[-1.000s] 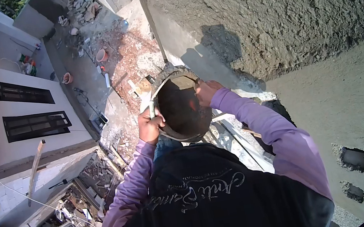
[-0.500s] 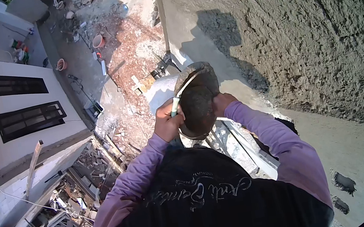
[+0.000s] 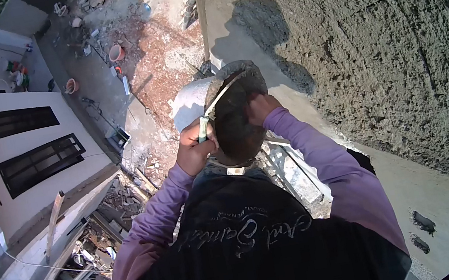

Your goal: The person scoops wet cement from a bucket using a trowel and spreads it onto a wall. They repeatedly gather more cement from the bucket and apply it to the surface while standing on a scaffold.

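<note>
Bucket (image 3: 234, 111) of mortar, tipped toward the rough wall (image 3: 385, 36), both hands' grip clamped on its rim—left (image 3: 193, 148), right (image 3: 258, 107); next, I judge, a steady pour.

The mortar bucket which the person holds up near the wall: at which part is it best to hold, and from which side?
The bucket is best gripped at its rim, from two opposite sides. It is tipped, its dark mouth facing the person, so the rim is the reachable edge. The left hand takes the near-left rim beside the thin handle; the right hand takes the right rim. Probably this steadies it better than the handle alone.
</note>
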`<state>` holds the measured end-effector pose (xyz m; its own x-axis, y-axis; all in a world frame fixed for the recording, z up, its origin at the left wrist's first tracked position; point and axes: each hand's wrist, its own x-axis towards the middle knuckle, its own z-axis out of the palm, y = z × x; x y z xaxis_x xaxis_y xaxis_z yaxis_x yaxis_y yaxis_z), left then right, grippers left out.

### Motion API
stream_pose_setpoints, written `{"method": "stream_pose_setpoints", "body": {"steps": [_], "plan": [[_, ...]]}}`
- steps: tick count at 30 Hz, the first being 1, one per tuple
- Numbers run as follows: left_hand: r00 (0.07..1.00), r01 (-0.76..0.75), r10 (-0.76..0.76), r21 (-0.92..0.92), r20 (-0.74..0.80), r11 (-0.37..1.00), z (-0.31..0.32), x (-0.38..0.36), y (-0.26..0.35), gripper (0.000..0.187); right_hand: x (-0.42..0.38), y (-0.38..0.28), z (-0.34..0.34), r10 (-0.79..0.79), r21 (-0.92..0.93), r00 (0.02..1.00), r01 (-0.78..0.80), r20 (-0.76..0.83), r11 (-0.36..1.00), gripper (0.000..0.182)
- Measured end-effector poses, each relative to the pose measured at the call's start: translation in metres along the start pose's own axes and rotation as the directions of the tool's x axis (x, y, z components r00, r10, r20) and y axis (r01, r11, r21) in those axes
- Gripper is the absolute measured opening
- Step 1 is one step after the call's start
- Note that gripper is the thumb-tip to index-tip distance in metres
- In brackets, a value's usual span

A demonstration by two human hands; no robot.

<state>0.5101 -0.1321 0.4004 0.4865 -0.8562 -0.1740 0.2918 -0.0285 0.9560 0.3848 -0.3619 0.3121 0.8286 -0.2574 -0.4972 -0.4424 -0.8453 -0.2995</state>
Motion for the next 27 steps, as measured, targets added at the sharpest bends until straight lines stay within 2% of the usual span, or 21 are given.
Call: {"method": "stream_pose_setpoints", "body": {"steps": [1,2,3,5,6,7,8,10,11,12,13,14,15,18,21,23,24,26,27], "plan": [[0.998,-0.048,0.047,0.015,0.035,0.999,-0.010,0.008,0.002,0.012,0.003,-0.006,0.004,-0.094,-0.010,0.994,0.093,-0.057,0.996,0.030],[1.000,0.012,-0.014,-0.088,-0.025,0.996,-0.019,0.015,0.004,0.013,-0.001,-0.014,0.013,-0.191,-0.028,0.976,0.189,-0.108,0.982,0.030],[0.995,0.017,-0.020,-0.031,-0.100,0.999,-0.022,0.021,0.012,0.011,-0.009,-0.022,0.021,-0.283,-0.040,0.948,0.280,-0.145,0.959,0.030],[0.984,0.101,-0.100,-0.003,-0.149,0.995,-0.026,0.025,0.017,0.010,-0.020,-0.030,-0.009,-0.407,-0.071,0.907,0.402,-0.107,0.913,0.028],[0.990,0.052,-0.039,0.089,-0.136,0.995,-0.023,0.023,0.021,0.009,-0.024,-0.027,-0.024,-0.464,-0.093,0.879,0.456,-0.109,0.885,0.028],[0.990,0.062,-0.045,0.128,-0.131,0.990,-0.018,0.021,0.025,0.009,-0.035,-0.026,-0.037,-0.521,-0.106,0.848,0.511,-0.099,0.853,0.027],[0.990,0.070,-0.048,0.166,-0.130,0.984,-0.012,0.019,0.030,0.008,-0.044,-0.027,-0.059,-0.492,-0.064,0.854,0.488,-0.171,0.870,0.031],[0.993,0.066,-0.039,0.260,-0.107,0.963,-0.006,0.010,0.029,0.006,-0.023,0.002,-0.060,-0.281,-0.091,0.947,0.270,-0.156,0.959,0.030],[0.993,0.024,0.006,0.248,-0.121,0.968,-0.001,0.005,0.021,0.006,-0.016,0.014,-0.061,-0.172,-0.113,0.972,0.155,-0.159,0.981,0.030],[0.990,-0.024,0.057,0.243,-0.128,0.970,0.002,0.003,0.012,0.007,-0.014,0.015,-0.060,-0.155,-0.187,0.988,0.148,-0.024,0.971,0.028],[0.986,-0.071,0.104,0.240,-0.130,0.968,0.003,0.004,0.006,0.008,-0.012,0.010,-0.045,-0.147,-0.118,0.989,0.148,0.022,0.982,0.027],[0.982,-0.005,0.031,0.137,-0.186,0.990,0.008,0.004,0.004,0.009,-0.016,-0.001,-0.017,-0.140,-0.037,0.987,0.143,0.079,0.989,0.027],[0.977,-0.001,0.026,0.119,-0.211,0.993,0.009,0.006,0.002,0.010,-0.024,-0.008,-0.001,-0.134,0.040,0.982,0.130,0.134,0.991,0.027],[0.956,-0.032,0.040,0.033,-0.289,0.999,0.014,0.010,-0.012,0.012,-0.063,-0.014,-0.004,-0.159,0.077,0.987,0.156,0.033,0.985,0.026],[0.944,0.009,0.004,0.036,-0.331,0.999,0.020,-0.003,-0.019,0.012,-0.097,-0.001,-0.039,-0.128,0.170,0.966,0.168,-0.225,0.971,0.024],[0.959,-0.028,0.036,0.033,-0.281,0.999,0.023,-0.009,-0.026,0.012,-0.079,0.027,-0.037,-0.022,0.098,0.980,0.042,-0.199,0.994,0.022],[0.966,-0.060,0.071,0.051,-0.250,0.997,0.024,-0.009,-0.027,0.012,-0.068,0.038,-0.036,0.035,0.005,0.999,-0.035,-0.018,0.999,0.025],[0.965,-0.111,0.139,0.134,-0.223,0.985,0.032,-0.005,-0.026,0.013,-0.060,0.027,-0.013,0.043,0.044,0.994,-0.047,0.103,0.998,0.026],[0.962,-0.121,0.146,0.119,-0.231,0.985,0.033,0.001,-0.027,0.012,-0.055,0.017,-0.008,0.039,0.055,0.986,-0.048,0.161,0.997,0.027]]}}
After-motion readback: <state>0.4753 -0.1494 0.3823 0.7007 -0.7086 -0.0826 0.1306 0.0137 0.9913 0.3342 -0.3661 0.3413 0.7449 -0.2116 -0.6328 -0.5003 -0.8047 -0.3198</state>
